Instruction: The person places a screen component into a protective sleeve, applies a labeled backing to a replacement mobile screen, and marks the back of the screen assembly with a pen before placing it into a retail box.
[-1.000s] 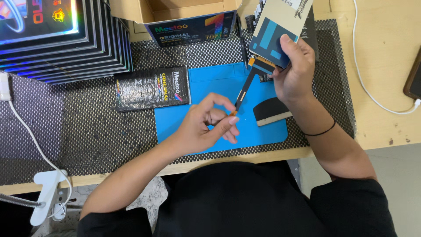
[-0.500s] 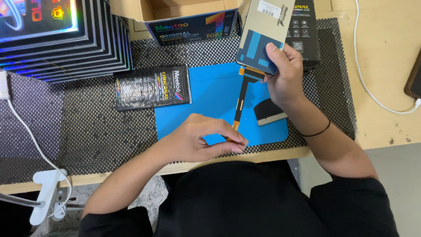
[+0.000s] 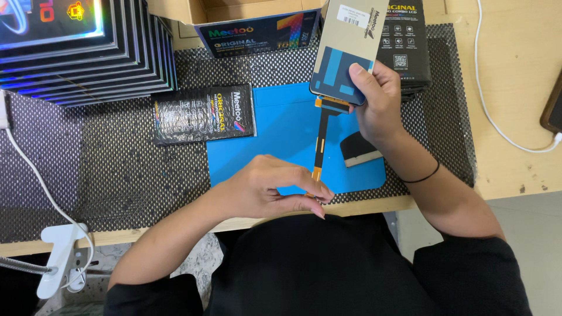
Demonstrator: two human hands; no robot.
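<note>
The phone screen panel (image 3: 345, 50) is sitting up above the far right corner of the blue work mat (image 3: 281, 134), back side facing the camera, so what's showing is a tan backing with blue patches on it. The person's right hand (image 3: 374, 102) is gripping it by the lower right corner, thumb lying over the back and the other fingers wrapped around the edge. A long flex cable (image 3: 319, 140), orange at both ends and dark in the middle, is hanging off the panel's bottom edge and running straight down across the mat toward its near edge. The left hand (image 3: 263, 190) is pinching the cable's free end between thumb and fingertips right at that near edge, the rest of the fingers curled in narrow. A small dark scraper-like tool (image 3: 360, 149) is lying on the mat's right side, just beside the right wrist, which is wearing a thin black band (image 3: 422, 174). Just left of the mat, a flat black packet (image 3: 204, 114) with colourful print is lying on the dotted anti-slip liner (image 3: 117, 169) that's covering the desk. Past the mat's far edge an open cardboard box (image 3: 252, 26) is sitting, and right of that a stack of black retail boxes (image 3: 407, 47) partly behind the panel. Far left of the mat, a stack of shiny flat boxes (image 3: 88, 58) is piled up. A white cable (image 3: 497, 117) is curling over the bare wood off to the mat's right.
</note>
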